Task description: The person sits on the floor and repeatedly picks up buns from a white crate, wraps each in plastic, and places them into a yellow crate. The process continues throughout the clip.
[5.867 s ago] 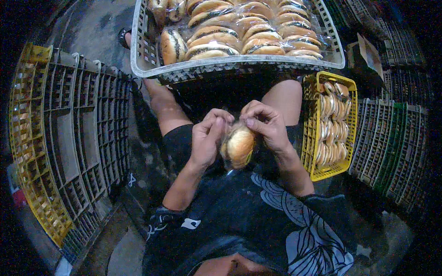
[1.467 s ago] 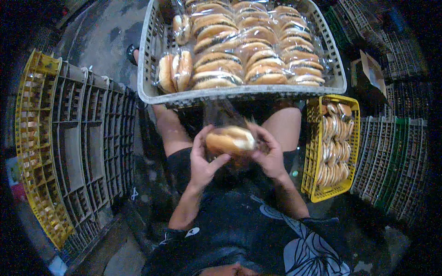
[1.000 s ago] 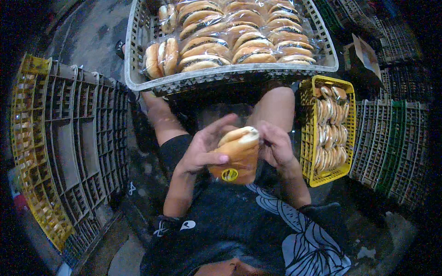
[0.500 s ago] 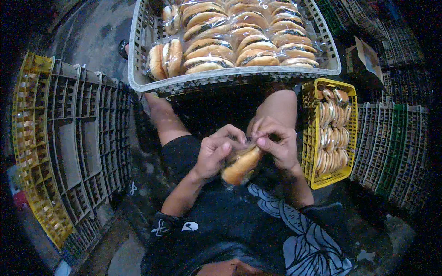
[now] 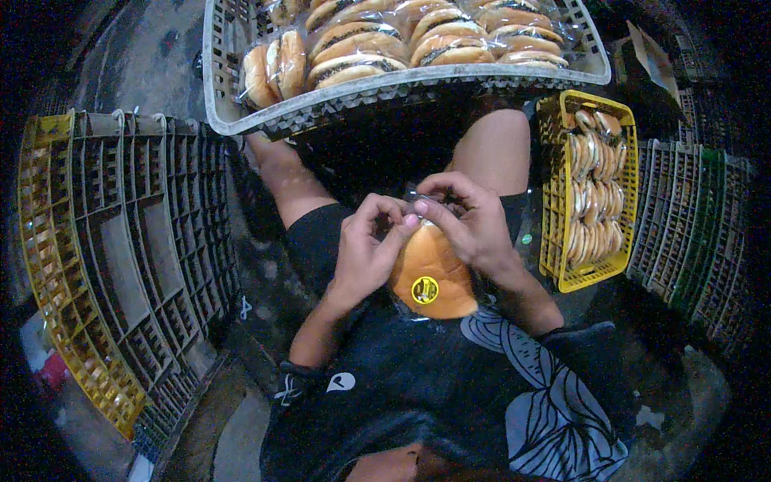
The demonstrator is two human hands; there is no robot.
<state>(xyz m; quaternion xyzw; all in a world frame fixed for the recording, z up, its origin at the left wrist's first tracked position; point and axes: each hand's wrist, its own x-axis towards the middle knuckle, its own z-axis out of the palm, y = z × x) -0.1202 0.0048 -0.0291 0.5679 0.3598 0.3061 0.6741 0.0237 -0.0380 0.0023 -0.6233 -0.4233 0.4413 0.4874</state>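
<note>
A round bread bun in a clear plastic bag [image 5: 438,269] hangs in front of my chest, its flat face and a round yellow sticker toward me. My left hand [image 5: 371,241] pinches the gathered top of the bag between thumb and fingers. Right beside it, my right hand [image 5: 466,215] has its thumb and fingers closed on the same bag neck. The two thumb tips nearly meet there. Just beyond my knees stands a pale grey crate [image 5: 385,84], holding rows of bagged buns [image 5: 357,44] with a dark filling.
To my right a yellow basket [image 5: 550,233] holds several rows of bagged buns [image 5: 594,201]. Stacked grey and green crates [image 5: 683,233] rise beside it. On my left stand tall grey crates [image 5: 152,233] and a yellow one [image 5: 48,233]. A cardboard box [image 5: 654,60] is at the far right.
The bun has turned from edge-on to face-on, so the yellow sticker now shows fully. Both hands have come closer together at the bag's neck. The view has shifted, with the far crate higher in it.
</note>
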